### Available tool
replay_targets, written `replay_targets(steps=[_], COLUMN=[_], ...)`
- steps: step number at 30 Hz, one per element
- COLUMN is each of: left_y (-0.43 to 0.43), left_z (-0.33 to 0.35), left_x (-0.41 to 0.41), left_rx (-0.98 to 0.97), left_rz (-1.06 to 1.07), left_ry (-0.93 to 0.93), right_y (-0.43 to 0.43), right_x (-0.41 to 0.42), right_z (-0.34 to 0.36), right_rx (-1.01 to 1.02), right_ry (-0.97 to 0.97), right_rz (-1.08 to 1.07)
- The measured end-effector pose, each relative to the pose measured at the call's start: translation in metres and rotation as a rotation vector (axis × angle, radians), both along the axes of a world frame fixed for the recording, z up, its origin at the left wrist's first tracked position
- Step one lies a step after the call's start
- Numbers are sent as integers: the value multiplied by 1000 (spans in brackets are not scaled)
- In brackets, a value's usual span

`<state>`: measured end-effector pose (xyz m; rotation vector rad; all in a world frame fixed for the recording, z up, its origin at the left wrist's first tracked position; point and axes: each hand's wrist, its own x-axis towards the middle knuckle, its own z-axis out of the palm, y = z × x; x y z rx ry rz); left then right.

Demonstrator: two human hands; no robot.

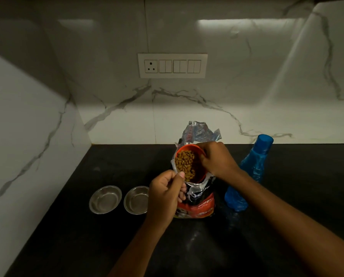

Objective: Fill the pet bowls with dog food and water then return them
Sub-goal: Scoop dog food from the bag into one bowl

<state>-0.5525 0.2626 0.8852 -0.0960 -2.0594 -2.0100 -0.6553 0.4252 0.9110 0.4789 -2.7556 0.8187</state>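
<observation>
A white switch plate [172, 65] is mounted on the marble-look back wall [207, 100], carrying one three-pin socket at its left end and three switch modules to the right. A matching side wall [27, 120] meets it at the left corner. The table [67, 236] surface is black.

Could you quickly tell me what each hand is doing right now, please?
Left hand: closed, pinching the open edge of the dog food bag.
Right hand: closed on the orange cup, which is full of kibble.
</observation>
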Motion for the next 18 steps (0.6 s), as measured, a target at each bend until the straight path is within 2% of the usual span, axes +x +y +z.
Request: replay_targets(steps=[9,14,18], left_y=[4,6,6], left_z=[5,8,9], left_x=[-2,-3,-4], left_rx=[4,20,24], left_rz=[18,23,25], left_ry=[-11,-22,-27], right_y=[7,6,8], right_x=[1,4,-2], right_z=[-2,-1,-4], right_rx=[-44,7,-102], right_ry=[102,189,140], right_rz=[22,62,29])
